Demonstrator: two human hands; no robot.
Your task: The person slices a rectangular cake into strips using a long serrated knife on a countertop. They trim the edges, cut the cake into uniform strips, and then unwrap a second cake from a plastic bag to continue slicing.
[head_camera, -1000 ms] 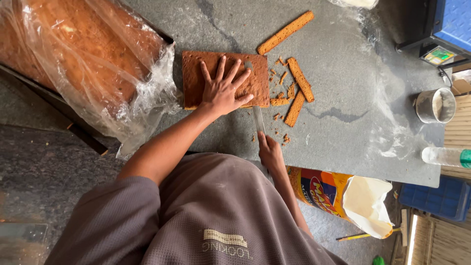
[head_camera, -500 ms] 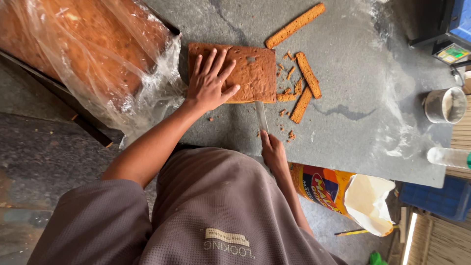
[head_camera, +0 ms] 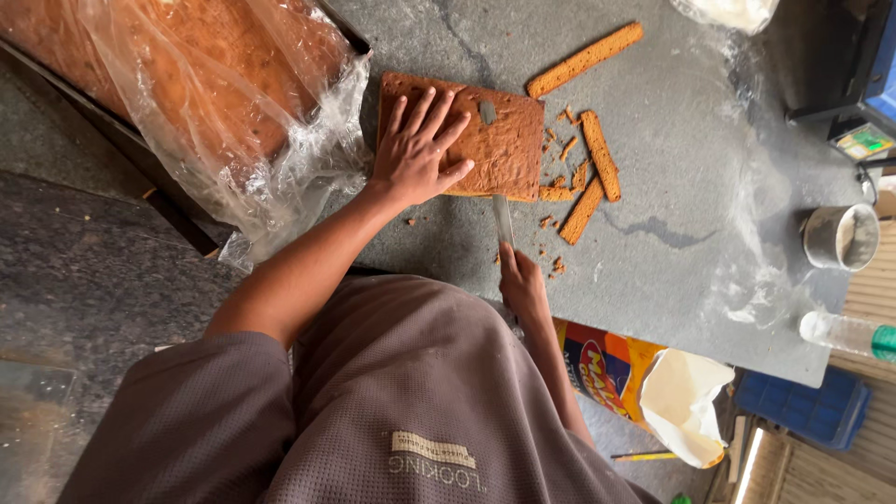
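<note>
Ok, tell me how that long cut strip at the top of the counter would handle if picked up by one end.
The long strip would probably snap: it is thin and narrow, and crumbs lie beside the cake slab. It looks light and dry. Flat-sided, it should slide rather than roll on the grey counter.

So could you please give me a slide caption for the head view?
Left hand steadies a cake slab while the right hand draws a knife through it.

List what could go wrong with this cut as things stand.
The left hand lies flat on the brown cake slab, fingertips close beside the knife held by the right hand; a slip could nick them. The slab may crumble, as the crumbs suggest.
</note>
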